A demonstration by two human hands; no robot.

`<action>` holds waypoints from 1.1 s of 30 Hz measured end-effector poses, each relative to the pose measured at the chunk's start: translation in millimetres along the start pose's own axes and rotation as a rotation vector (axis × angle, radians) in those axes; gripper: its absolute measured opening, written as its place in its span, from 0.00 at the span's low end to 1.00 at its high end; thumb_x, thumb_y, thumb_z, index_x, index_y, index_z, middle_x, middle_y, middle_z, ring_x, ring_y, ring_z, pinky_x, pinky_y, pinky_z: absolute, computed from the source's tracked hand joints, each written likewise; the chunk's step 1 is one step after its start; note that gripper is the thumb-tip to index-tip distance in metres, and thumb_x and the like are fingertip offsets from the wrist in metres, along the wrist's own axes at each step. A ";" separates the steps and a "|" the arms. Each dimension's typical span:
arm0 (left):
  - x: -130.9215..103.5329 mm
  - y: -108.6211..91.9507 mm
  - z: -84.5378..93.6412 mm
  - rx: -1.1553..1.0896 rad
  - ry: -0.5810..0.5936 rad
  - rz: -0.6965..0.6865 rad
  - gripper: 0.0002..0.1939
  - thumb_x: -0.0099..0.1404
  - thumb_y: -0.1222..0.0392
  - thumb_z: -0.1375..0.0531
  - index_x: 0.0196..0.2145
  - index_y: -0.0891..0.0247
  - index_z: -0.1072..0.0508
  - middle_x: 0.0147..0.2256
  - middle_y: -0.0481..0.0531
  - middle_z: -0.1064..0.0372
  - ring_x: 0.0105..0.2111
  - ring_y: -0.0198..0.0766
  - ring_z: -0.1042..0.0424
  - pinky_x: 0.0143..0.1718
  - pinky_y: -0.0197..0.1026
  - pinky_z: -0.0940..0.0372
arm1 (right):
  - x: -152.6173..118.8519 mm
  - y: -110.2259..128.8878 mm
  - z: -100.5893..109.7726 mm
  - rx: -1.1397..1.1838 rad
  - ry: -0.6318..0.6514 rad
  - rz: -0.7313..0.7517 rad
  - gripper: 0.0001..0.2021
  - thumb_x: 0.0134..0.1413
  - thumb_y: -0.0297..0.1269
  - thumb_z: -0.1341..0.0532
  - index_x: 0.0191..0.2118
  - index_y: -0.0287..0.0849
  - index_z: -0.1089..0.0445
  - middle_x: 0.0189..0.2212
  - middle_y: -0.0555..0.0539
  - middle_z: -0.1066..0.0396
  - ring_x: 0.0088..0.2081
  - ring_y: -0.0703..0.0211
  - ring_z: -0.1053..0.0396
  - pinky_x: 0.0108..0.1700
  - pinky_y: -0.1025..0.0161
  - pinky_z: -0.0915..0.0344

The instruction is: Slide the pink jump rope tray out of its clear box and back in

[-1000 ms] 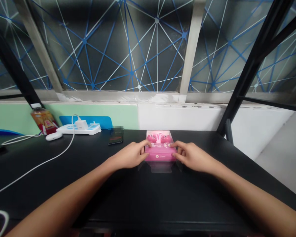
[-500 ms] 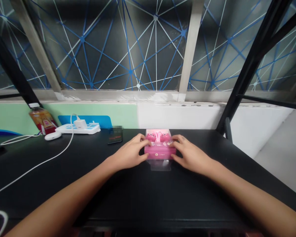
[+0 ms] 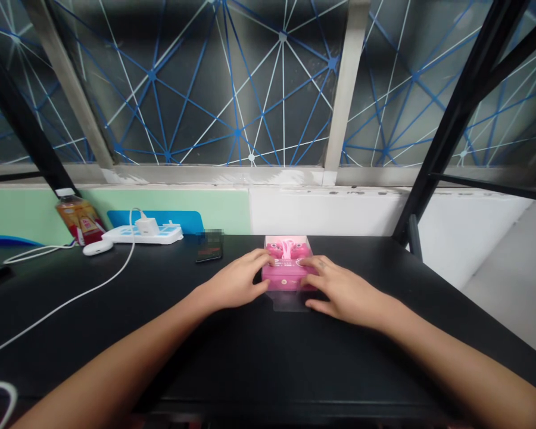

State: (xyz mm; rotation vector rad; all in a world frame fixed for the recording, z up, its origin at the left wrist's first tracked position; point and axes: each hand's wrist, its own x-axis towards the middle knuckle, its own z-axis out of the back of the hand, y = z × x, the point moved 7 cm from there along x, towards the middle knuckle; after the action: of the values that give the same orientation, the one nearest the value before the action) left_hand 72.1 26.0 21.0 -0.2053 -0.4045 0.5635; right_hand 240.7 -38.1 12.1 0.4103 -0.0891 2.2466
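A pink box [image 3: 282, 277] with a clear window sits on the black desk. Behind its window show pink items with a pale cord, perhaps headphones. A clear plastic flap [image 3: 288, 302] sticks out toward me from under its front. My left hand [image 3: 240, 279] grips the box's left side, fingers on the top and thumb by the front corner. Over the right front part of the box is my right hand [image 3: 339, 288], open, its fingers spread across the top and front face. The right thumb points at the flap, apart from the fingers.
A phone [image 3: 209, 247] lies left of the box. Farther left are a white power strip [image 3: 161, 237] with a charger [image 3: 147, 226], a white round puck [image 3: 97, 248] and a drink bottle [image 3: 78, 217]. A white cable [image 3: 93, 290] crosses the desk. Black frame posts [image 3: 442, 140] rise at both sides.
My right hand has slid left and toward me, from the box's right edge onto its front, with the thumb lower. My left hand and the box have stayed nearly in place.
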 end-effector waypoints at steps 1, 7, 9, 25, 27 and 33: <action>-0.1 -0.5 0.2 -0.003 0.001 -0.002 0.16 0.64 0.61 0.44 0.50 0.57 0.33 0.58 0.54 0.39 0.57 0.46 0.36 0.57 0.48 0.40 | 0.2 -0.2 0.5 -0.002 -0.003 0.000 0.10 0.55 0.38 0.36 0.43 0.43 0.29 0.59 0.38 0.40 0.60 0.43 0.44 0.57 0.45 0.37; 0.7 0.6 -1.8 -0.013 0.003 -0.001 0.16 0.65 0.62 0.44 0.51 0.56 0.34 0.58 0.53 0.40 0.56 0.46 0.36 0.57 0.49 0.39 | -0.2 -2.5 0.7 0.042 0.001 0.006 0.15 0.52 0.44 0.33 0.43 0.43 0.28 0.60 0.38 0.42 0.60 0.41 0.44 0.56 0.45 0.36; 1.2 1.9 -3.1 -0.014 0.005 0.001 0.16 0.65 0.61 0.44 0.51 0.56 0.34 0.58 0.53 0.40 0.56 0.46 0.36 0.57 0.48 0.39 | -0.3 -3.9 -0.8 0.035 0.007 0.005 0.15 0.52 0.44 0.33 0.44 0.42 0.28 0.60 0.38 0.41 0.60 0.41 0.44 0.56 0.46 0.36; 9.1 10.4 -18.9 -0.026 0.023 -0.003 0.14 0.68 0.50 0.43 0.48 0.56 0.31 0.52 0.53 0.35 0.49 0.44 0.32 0.53 0.46 0.39 | 4.2 -29.8 -12.3 0.175 -0.187 -0.005 0.11 0.60 0.29 0.45 0.46 0.45 0.32 0.42 0.45 0.28 0.47 0.52 0.33 0.48 0.52 0.33; 12.0 15.8 -23.2 -0.014 0.024 -0.002 0.14 0.66 0.51 0.42 0.48 0.56 0.32 0.52 0.53 0.36 0.49 0.44 0.31 0.53 0.46 0.38 | 5.0 -34.9 -15.9 0.171 -0.189 -0.005 0.11 0.60 0.29 0.45 0.48 0.46 0.32 0.44 0.45 0.28 0.48 0.51 0.34 0.50 0.51 0.33; 21.4 29.4 -31.6 0.003 0.018 0.006 0.13 0.67 0.56 0.44 0.48 0.57 0.32 0.51 0.54 0.36 0.48 0.44 0.31 0.53 0.47 0.38 | 8.0 -47.7 -21.7 0.194 -0.188 -0.013 0.12 0.61 0.30 0.44 0.48 0.47 0.31 0.45 0.45 0.28 0.50 0.51 0.34 0.52 0.49 0.34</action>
State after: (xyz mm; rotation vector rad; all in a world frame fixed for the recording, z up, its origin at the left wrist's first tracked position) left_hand 88.0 59.7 -9.5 -0.2086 -0.3856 0.5682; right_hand 266.1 3.2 -9.3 0.7242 0.0342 2.2070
